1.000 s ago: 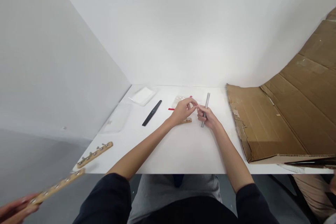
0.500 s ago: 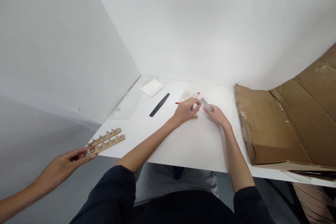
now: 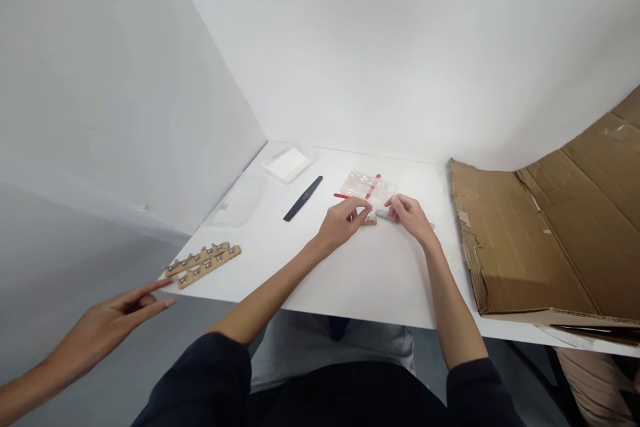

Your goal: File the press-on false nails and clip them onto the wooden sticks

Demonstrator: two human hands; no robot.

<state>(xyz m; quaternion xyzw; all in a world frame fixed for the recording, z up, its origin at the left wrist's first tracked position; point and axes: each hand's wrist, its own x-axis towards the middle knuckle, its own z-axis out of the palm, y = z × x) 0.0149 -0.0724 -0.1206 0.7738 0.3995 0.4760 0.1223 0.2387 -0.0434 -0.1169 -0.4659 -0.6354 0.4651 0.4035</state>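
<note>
My left hand (image 3: 344, 223) is pinched closed just above a short wooden strip (image 3: 371, 220) with small pale pieces on it; whatever sits between its fingertips is too small to name. Across the strip, my right hand (image 3: 407, 215) has its fingers curled over a grey nail file (image 3: 383, 214), which lies low and almost level, both ends showing past the hand. Behind them is a clear plastic sheet of nail tips (image 3: 356, 181) with a red stick (image 3: 371, 192) on top. Another red piece (image 3: 341, 196) lies by the left hand.
A black nail file (image 3: 303, 199) lies left of my arm. Further back are a white pad (image 3: 287, 165) and a clear plastic lid (image 3: 237, 201). Two wooden strips with metal clips (image 3: 207, 265) rest at the left corner near another person's hand (image 3: 117, 317). Cardboard (image 3: 530, 247) stands right.
My right hand has lowered and turned the grey nail file nearly level. My left hand has shifted slightly left, uncovering the short strip. The other person's hand has let go of the clip strips.
</note>
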